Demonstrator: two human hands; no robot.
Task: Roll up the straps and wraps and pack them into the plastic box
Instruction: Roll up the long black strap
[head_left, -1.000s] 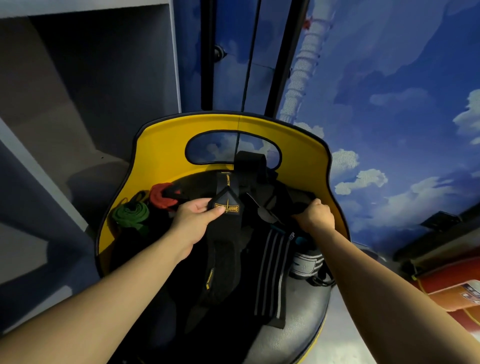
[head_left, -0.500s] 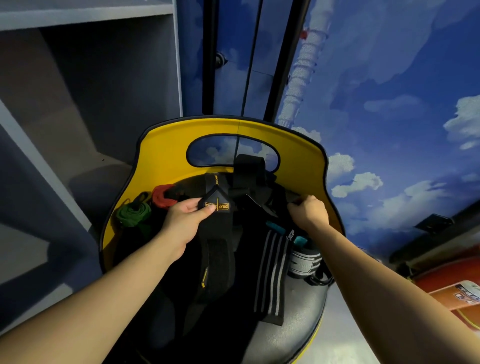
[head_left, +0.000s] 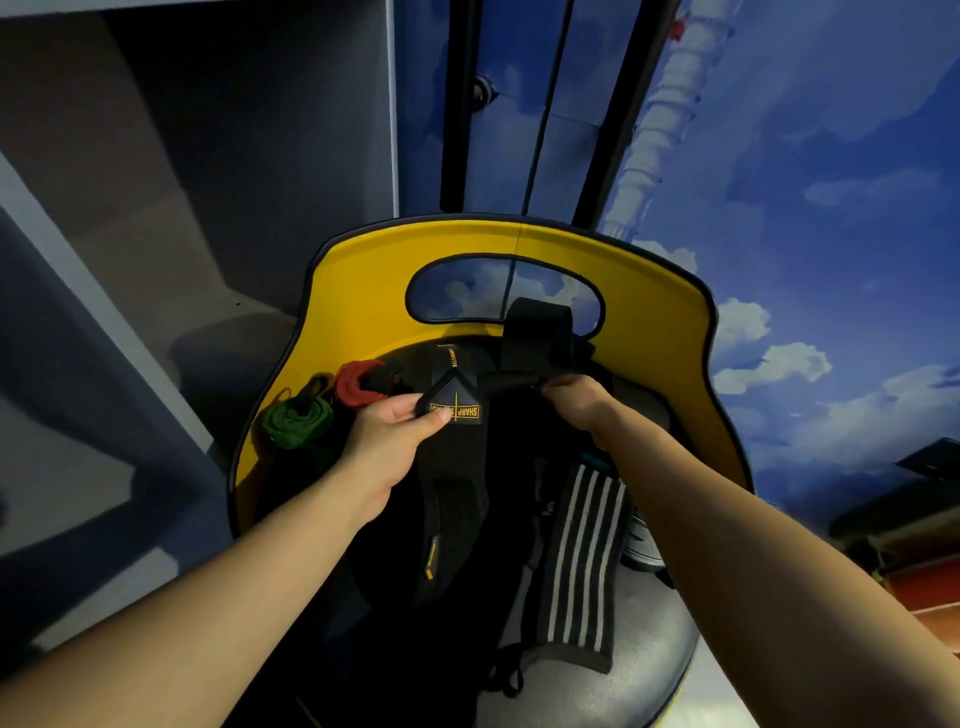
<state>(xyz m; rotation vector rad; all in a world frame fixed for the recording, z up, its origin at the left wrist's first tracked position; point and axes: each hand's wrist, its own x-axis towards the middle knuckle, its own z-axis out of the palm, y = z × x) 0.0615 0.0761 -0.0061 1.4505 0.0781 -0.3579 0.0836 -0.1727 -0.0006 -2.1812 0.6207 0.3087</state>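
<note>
Black webbing of the logo strap (head_left: 457, 400) is pinched by left hand (head_left: 384, 441) and right hand (head_left: 576, 400) before the yellow seat back (head_left: 654, 322), unrolled; rolling judged next.

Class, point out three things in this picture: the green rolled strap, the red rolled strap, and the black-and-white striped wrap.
green rolled strap (head_left: 297, 422), head view, on the middle of its coil.
red rolled strap (head_left: 358, 383), head view, on its coiled face.
striped wrap (head_left: 582, 561), head view, on its flat striped middle.
</note>
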